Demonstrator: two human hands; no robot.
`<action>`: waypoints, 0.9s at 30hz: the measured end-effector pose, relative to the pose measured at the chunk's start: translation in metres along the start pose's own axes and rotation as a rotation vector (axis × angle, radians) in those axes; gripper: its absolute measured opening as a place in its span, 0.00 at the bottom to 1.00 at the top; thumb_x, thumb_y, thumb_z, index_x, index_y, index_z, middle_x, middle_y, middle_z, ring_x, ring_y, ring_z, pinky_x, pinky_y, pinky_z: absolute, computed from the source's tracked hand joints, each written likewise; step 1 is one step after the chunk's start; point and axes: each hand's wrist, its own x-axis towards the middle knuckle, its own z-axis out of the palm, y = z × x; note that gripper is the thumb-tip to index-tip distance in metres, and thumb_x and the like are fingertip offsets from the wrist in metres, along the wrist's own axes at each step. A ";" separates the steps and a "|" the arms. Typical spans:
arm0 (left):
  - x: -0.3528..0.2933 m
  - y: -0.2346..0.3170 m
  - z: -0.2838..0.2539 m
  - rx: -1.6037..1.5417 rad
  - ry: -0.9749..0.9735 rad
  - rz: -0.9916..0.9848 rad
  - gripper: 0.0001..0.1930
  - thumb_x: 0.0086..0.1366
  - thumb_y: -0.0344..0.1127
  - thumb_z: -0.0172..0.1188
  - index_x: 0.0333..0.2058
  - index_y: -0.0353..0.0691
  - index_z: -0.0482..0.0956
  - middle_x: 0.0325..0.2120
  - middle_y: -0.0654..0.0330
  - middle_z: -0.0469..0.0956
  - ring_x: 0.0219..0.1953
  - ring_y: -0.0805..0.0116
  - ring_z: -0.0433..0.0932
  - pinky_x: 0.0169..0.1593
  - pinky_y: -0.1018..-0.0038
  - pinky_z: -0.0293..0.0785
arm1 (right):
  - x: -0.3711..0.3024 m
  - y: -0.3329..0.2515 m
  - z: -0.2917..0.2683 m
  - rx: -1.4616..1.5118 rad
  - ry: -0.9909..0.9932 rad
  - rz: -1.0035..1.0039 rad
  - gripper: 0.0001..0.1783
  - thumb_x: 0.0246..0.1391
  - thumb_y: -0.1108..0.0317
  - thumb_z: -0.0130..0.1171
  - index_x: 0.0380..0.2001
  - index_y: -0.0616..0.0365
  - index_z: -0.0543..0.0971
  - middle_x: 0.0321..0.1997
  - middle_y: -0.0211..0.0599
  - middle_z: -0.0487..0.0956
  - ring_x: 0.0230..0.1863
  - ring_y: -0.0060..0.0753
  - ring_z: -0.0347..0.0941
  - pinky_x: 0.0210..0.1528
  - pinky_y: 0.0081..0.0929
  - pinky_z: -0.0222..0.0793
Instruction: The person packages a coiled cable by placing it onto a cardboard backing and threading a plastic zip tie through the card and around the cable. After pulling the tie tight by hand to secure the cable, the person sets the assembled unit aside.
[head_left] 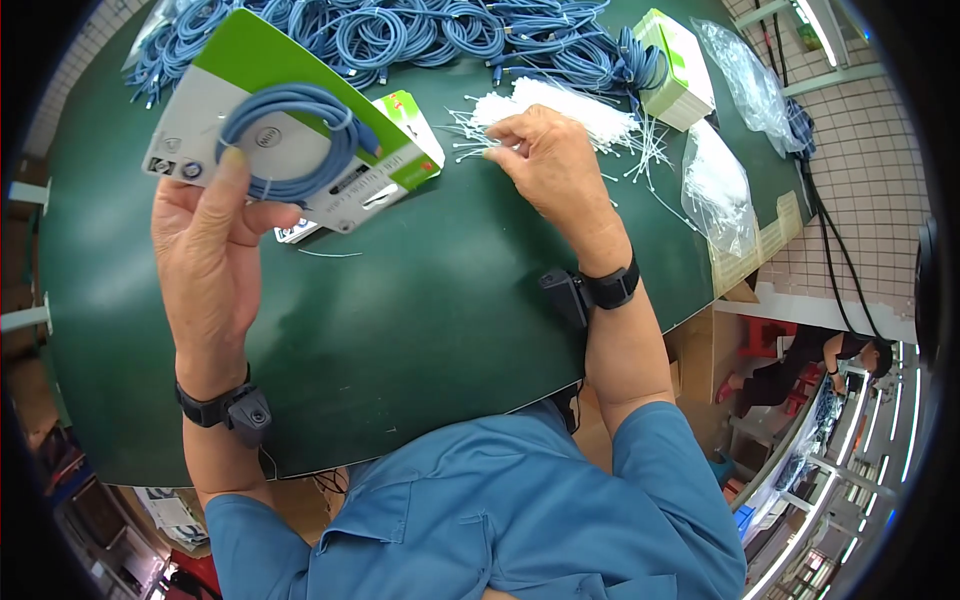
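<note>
My left hand (215,240) is closed on a green-and-white backing card (185,115), raised and tilted above the table. A coiled blue cable (235,130) lies against the card's front, with my thumb pressed over the coil's edge. A white tie shows across the coil at its upper right. Behind that card, more green-and-white cards (412,125) lie on the table, mostly covered. My right hand (545,155) is at the left side of a heap of white cable ties (600,120), its thumb and forefinger curled in a pinch at the thin ties.
Many coiled blue cables (375,35) are heaped along the far side of the green table (420,340). A stack of cards (680,85) and clear plastic bags (720,190) stand at the right. One loose tie (330,254) lies mid-table. Another person (800,360) is far off right.
</note>
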 end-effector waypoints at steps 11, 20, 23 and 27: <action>-0.005 0.000 0.007 0.283 -0.102 0.184 0.17 0.75 0.31 0.60 0.57 0.27 0.74 0.50 0.48 0.82 0.47 0.61 0.86 0.44 0.66 0.90 | 0.000 0.006 0.004 -0.139 -0.029 0.015 0.06 0.54 0.68 0.70 0.32 0.58 0.86 0.33 0.40 0.83 0.38 0.46 0.81 0.43 0.40 0.76; -0.009 -0.011 0.021 0.482 -0.140 0.380 0.13 0.75 0.33 0.62 0.51 0.29 0.84 0.50 0.46 0.84 0.49 0.62 0.85 0.47 0.69 0.87 | 0.000 -0.003 0.003 -0.064 0.037 0.057 0.04 0.55 0.70 0.69 0.33 0.58 0.87 0.36 0.41 0.85 0.39 0.48 0.82 0.44 0.39 0.77; -0.008 -0.013 0.015 0.583 -0.193 0.406 0.16 0.76 0.34 0.60 0.55 0.30 0.82 0.53 0.44 0.83 0.53 0.57 0.84 0.50 0.65 0.87 | 0.001 -0.001 0.004 -0.097 0.028 0.026 0.04 0.56 0.70 0.68 0.33 0.58 0.87 0.36 0.41 0.85 0.39 0.48 0.82 0.44 0.40 0.77; -0.006 -0.015 0.018 0.722 -0.229 0.501 0.14 0.70 0.30 0.66 0.51 0.29 0.84 0.49 0.44 0.85 0.52 0.56 0.85 0.54 0.65 0.82 | 0.000 0.000 0.003 -0.097 0.045 0.011 0.03 0.56 0.71 0.68 0.33 0.59 0.87 0.36 0.42 0.84 0.40 0.49 0.82 0.44 0.40 0.77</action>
